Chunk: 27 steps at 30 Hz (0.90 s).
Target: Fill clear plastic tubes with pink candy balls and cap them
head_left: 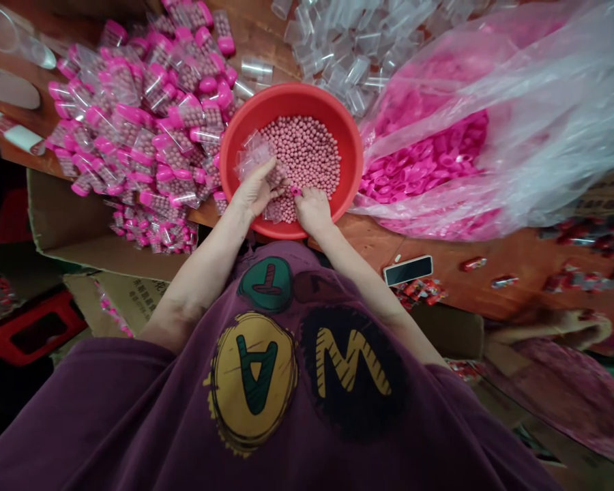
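Both of my hands are inside a red basin (pixel 353 170) that holds many small pink beads (pixel 307 146). My left hand (pixel 256 193) is at the basin's left side, its fingers curled round a clear container (pixel 277 179), beside a few clear plastic containers (pixel 253 151). Close to its fingertips, my right hand (pixel 312 208) pinches a small bright pink cap (pixel 297 191) above the beads.
Bead-filled bottles with pink caps (pixel 148 116) are heaped at the left, over a cardboard box (pixel 56 218). Clear empty containers (pixel 358 41) lie behind the basin. A plastic bag of pink caps (pixel 430 164) and a phone (pixel 408 271) are at the right. Another person's hand (pixel 588 327) shows at far right.
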Tool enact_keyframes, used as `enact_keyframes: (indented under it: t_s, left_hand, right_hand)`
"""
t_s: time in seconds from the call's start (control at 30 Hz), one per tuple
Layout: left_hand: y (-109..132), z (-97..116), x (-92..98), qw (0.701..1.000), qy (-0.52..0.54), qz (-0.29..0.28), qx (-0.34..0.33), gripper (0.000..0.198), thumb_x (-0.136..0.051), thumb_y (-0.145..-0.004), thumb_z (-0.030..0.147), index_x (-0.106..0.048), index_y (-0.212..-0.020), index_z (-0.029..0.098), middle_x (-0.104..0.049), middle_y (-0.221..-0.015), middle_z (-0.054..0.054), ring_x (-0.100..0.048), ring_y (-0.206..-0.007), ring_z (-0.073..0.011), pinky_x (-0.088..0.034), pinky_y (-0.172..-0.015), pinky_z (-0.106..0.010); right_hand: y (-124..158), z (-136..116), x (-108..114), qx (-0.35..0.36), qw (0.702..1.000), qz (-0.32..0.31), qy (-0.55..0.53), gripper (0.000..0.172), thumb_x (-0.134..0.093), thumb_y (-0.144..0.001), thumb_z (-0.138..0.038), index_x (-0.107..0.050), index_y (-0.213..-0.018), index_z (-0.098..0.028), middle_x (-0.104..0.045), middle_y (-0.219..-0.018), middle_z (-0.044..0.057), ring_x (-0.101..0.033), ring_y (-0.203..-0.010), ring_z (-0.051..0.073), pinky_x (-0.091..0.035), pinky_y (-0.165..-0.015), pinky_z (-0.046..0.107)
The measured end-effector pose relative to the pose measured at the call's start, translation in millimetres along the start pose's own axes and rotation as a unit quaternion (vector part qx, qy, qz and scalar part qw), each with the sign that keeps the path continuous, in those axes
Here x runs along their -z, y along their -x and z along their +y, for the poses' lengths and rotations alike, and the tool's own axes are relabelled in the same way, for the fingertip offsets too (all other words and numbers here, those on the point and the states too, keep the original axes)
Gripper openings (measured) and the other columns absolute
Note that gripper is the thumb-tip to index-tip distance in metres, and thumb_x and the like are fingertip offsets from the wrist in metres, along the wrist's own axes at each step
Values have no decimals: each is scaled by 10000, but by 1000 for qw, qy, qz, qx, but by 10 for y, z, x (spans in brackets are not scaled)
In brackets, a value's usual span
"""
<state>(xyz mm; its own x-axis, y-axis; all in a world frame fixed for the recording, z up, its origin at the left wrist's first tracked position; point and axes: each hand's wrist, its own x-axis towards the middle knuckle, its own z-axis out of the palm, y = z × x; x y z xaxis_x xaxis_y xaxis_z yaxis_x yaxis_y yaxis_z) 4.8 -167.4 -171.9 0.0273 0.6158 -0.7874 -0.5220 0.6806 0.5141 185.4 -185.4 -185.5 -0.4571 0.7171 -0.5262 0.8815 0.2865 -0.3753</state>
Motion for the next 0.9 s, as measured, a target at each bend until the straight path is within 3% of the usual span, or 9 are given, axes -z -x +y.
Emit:
enact_keyframes:
  t_s: [0.17, 0.33, 0.4, 0.47, 0.57, 0.7, 0.9]
  left_hand:
    - [60, -35, -10, 999, 33, -14, 16, 414, -763, -974, 588, -719, -1226, 262, -784, -923, -44, -777, -916, -196, -612, -824, -298]
    - [110, -68, -76, 996, 77, -51, 15, 135, -627, -1013, 327, -705, -1056, 225, -755, -843, -34, -744, -798, -159, -614, -755, -257]
    - [136, -49, -117, 994, 92, -62, 7, 114, -606, -980, 229, -697, -1047, 213, -761, -867, -30, -750, -806, -151, -622, -779, -256]
    - [156, -30, -163, 993, 96, -73, 4, 182, -608, -939, 157, -706, -1086, 203, -774, -918, -28, -757, -819, -143, -626, -812, -261]
    - [165, -24, -234, 992, 88, -90, 3, 264, -637, -914, 113, -731, -1147, 193, -789, -974, -31, -755, -822, -133, -612, -800, -254]
    - [179, -52, -334, 992, 79, -94, -12, 205, -695, -953, 113, -759, -1133, 187, -780, -945, -17, -735, -804, -106, -567, -736, -205]
    - [260, -34, -450, 995, 77, -64, -30, 111, -766, -956, 123, -755, -1050, 182, -721, -834, 27, -671, -692, -64, -508, -665, -174]
  right_hand:
    - [-25, 33, 12, -62, 995, 56, -49, 412, -494, -1064, -232, -652, -1397, -49, -673, -1393, 262, -608, -1287, 385, -484, -1131, 535]
    - [-132, 86, -59, -48, 990, 100, -86, 320, -524, -1061, -275, -723, -1250, -111, -709, -1347, 245, -591, -1315, 395, -464, -1155, 598]
    - [-167, 184, -52, -54, 970, 162, -172, 312, -553, -1063, -353, -727, -1212, -141, -738, -1287, 208, -630, -1242, 342, -508, -1129, 552]
    - [-189, 307, 25, -46, 931, 223, -284, 381, -549, -1076, -470, -716, -1225, -162, -763, -1226, 165, -672, -1137, 279, -565, -1070, 485]
    - [-186, 437, 250, 27, 891, 262, -370, 526, -545, -1072, -643, -717, -1286, -194, -777, -1231, 120, -706, -1107, 236, -591, -1059, 447]
    - [-150, 406, 489, 81, 905, 251, -333, 548, -574, -1055, -702, -781, -1234, -227, -789, -1184, 96, -722, -1103, 234, -591, -1080, 461]
    - [-86, 292, 543, 85, 903, 265, -327, 530, -554, -1076, -669, -794, -1267, -237, -798, -1159, 99, -732, -1082, 242, -612, -1049, 470]
